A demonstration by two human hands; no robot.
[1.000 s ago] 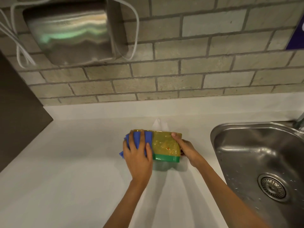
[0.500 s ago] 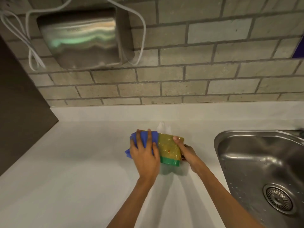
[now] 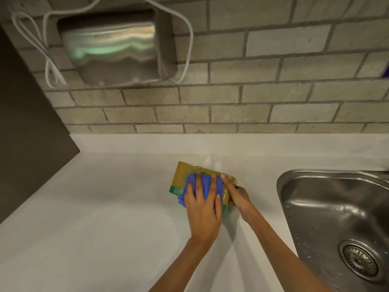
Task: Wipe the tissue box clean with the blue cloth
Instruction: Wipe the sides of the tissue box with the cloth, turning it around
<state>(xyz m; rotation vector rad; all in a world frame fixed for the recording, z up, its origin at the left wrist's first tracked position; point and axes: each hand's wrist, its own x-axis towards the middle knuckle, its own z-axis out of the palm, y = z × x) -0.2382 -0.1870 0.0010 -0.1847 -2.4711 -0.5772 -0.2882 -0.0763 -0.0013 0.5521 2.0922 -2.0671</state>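
Observation:
A yellow tissue box [image 3: 182,174] with a green base band sits on the white counter [image 3: 105,207], a white tissue sticking up behind it. My left hand [image 3: 203,209] lies flat on the blue cloth [image 3: 205,184], pressing it onto the right half of the box's top. The box's right end is held by my right hand [image 3: 237,193], thumb on the top edge. Much of the cloth is hidden under my left palm.
A steel sink [image 3: 336,224] with a drain is set into the counter at the right. Above the counter a brick wall carries a metal hand dryer [image 3: 113,47] with white cables. A dark panel [image 3: 27,133] stands at the left.
My left hand has slid the blue cloth from the box's left end to its right half, uncovering the left part. The right hand stays on the right end.

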